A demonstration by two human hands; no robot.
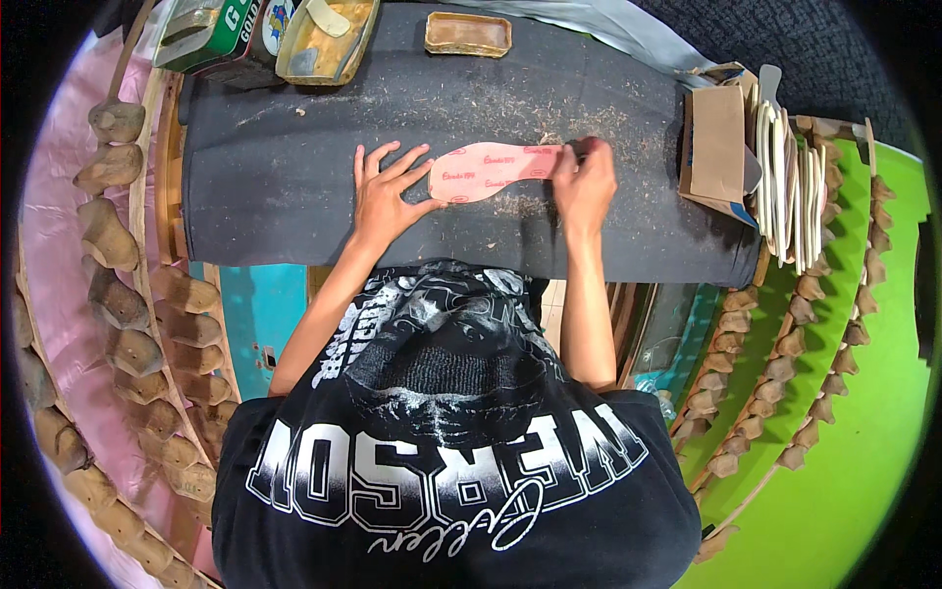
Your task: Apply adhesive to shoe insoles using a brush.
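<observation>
A pink shoe insole board (478, 171) with red print lies flat on the dark cloth of the workbench, its broad end to the left. At that broad end my left hand (386, 193) rests with fingers spread, the thumb touching the insole's edge. My right hand (586, 187) is closed over the narrow right end. Its bent fingers hide that end and whatever may be pinched in them. Pale shavings and crumbs (530, 206) are scattered around the insole and beyond it.
A shallow tan tray (468, 35) sits at the back, left of it a yellowish container (327, 44) with tools and a green tin (231, 34). At right stands a cardboard box (714, 147) beside stacked pale sheets (785, 177). Wooden shoe lasts (118, 245) line racks on both sides.
</observation>
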